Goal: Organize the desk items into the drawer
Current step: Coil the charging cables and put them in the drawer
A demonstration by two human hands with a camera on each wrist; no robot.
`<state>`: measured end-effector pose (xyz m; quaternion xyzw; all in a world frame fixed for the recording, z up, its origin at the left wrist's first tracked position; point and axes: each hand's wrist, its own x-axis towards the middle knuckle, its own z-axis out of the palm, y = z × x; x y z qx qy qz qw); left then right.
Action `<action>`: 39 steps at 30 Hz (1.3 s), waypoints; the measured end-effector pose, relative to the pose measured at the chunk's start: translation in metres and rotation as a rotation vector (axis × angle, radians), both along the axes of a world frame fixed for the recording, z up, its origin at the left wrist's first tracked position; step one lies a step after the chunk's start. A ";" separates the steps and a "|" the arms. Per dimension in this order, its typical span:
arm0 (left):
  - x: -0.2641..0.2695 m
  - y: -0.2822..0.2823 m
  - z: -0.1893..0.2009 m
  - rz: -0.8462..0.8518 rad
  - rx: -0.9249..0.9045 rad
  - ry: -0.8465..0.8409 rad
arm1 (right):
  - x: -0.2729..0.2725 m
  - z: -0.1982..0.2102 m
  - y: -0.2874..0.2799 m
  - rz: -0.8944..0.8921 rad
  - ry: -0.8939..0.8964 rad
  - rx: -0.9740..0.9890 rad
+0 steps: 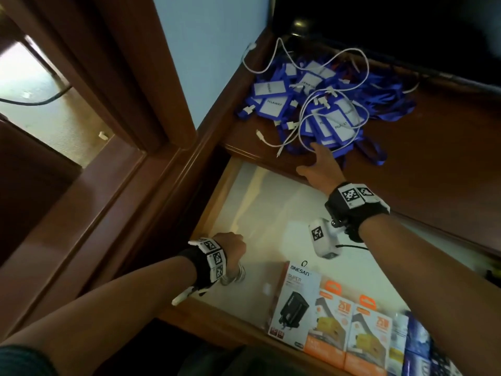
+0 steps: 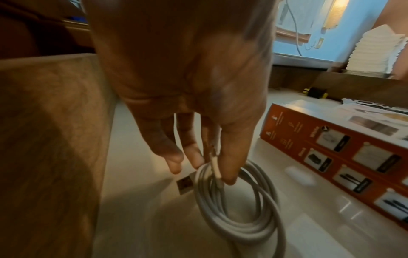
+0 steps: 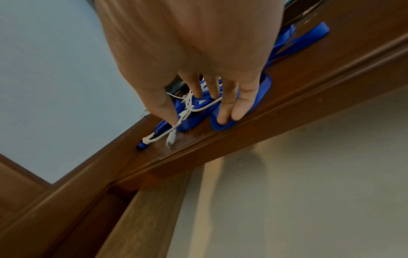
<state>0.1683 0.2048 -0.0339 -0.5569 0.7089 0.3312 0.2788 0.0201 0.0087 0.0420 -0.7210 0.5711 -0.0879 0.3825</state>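
At the lower left of the head view, the left hand reaches down into the open drawer near its left wall. In the left wrist view, its thumb and fingers pinch a coiled white USB cable, which hangs against the pale drawer floor with its metal plug pointing left.

To the right, along the lower edge of the head view, boxed chargers stand in a row inside the drawer: a white ONESAM charger box first, then two orange charger boxes touching it, with blue packaging beyond them.

Higher up, at the centre of the head view, the right hand stretches over the drawer to the front edge of the wooden tabletop. Its fingers are spread and nearly straight, laid on the near end of a heap of blue lanyards with badge holders. Loose white cables are tangled over the heap. In the right wrist view, the fingertips press on a blue strap, and the thumb touches a white cable; it grips nothing.
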 end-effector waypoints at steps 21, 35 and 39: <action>0.018 0.030 -0.019 0.069 0.007 -0.188 | -0.044 0.053 0.030 -0.147 -0.326 -0.266; 0.004 0.021 -0.001 0.117 0.168 -0.176 | -0.103 0.060 0.059 -0.138 -0.156 -0.208; -0.010 -0.019 0.035 0.302 -0.120 0.087 | -0.108 0.070 0.057 -0.156 -0.081 -0.264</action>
